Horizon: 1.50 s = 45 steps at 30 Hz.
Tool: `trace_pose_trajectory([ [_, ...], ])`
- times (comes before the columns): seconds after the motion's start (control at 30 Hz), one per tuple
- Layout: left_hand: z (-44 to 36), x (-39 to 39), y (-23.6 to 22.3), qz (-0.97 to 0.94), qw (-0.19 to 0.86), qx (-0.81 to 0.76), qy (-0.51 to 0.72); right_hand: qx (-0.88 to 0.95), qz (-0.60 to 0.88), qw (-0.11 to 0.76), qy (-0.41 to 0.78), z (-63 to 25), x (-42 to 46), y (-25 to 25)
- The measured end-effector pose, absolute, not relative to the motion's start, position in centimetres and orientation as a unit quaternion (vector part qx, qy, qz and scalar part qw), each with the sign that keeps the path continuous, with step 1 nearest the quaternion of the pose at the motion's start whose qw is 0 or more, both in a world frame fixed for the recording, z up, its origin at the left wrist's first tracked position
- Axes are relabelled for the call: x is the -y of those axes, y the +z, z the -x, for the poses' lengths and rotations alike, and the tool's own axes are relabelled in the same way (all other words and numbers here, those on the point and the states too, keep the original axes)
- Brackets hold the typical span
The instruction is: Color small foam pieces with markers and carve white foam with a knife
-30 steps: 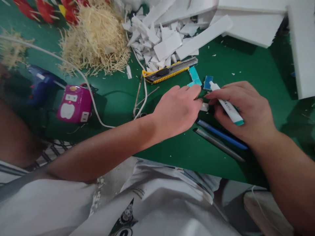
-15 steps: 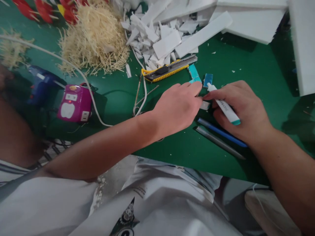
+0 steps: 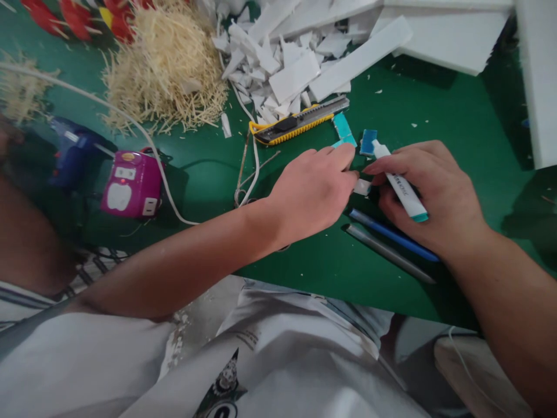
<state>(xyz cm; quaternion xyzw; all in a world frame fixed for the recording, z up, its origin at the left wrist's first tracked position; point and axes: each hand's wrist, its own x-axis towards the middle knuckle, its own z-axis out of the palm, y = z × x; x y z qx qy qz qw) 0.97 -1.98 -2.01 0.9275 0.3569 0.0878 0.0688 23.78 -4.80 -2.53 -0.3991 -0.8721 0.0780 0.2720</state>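
In the head view my right hand (image 3: 435, 191) is closed around a white paint marker (image 3: 404, 194) with a teal end. The marker's nib points up and left, by the lower right edge of a small blue-painted piece (image 3: 368, 141); I cannot tell whether they touch. My left hand (image 3: 313, 188) is curled palm down, its fingertips hidden under it. Beside its thumb shows a small white piece (image 3: 362, 187), perhaps a cap. Teal-painted pieces (image 3: 343, 129) lie just beyond my left fingers. A blue stick-like marker (image 3: 391, 234) and a grey one (image 3: 387, 253) lie below my hands.
A yellow utility knife (image 3: 300, 123) lies beyond my left hand, before white foam scraps (image 3: 296, 75). Wood shavings (image 3: 169, 69), a blue glue gun (image 3: 73, 148), a pink power socket (image 3: 133, 184) and a white cable (image 3: 143, 130) lie left. Another person's arm (image 3: 32, 232) is at far left.
My right hand and the marker have shifted slightly right, and the marker has rolled a little in the fingers. My left hand has hardly moved.
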Motion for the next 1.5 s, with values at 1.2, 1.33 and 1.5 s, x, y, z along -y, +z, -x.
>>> trace_pose_trajectory([
  [1.2, -0.9, 2.0, -2.0, -0.928, 0.075, -0.356, 0.085, 0.877, 0.395, 0.271, 0.04, -23.9, 4.1, -2.8],
  [1.33, -0.9, 2.0, -2.1, -0.928, 0.072, -0.354, 0.09, 0.873, 0.4, 0.276, 0.036, -23.9, 4.2, -2.8],
  [1.5, -0.9, 2.0, -2.1, -0.929, 0.057, -0.353, 0.091, 0.877, 0.399, 0.265, 0.019, -24.1, 4.1, -2.9],
])
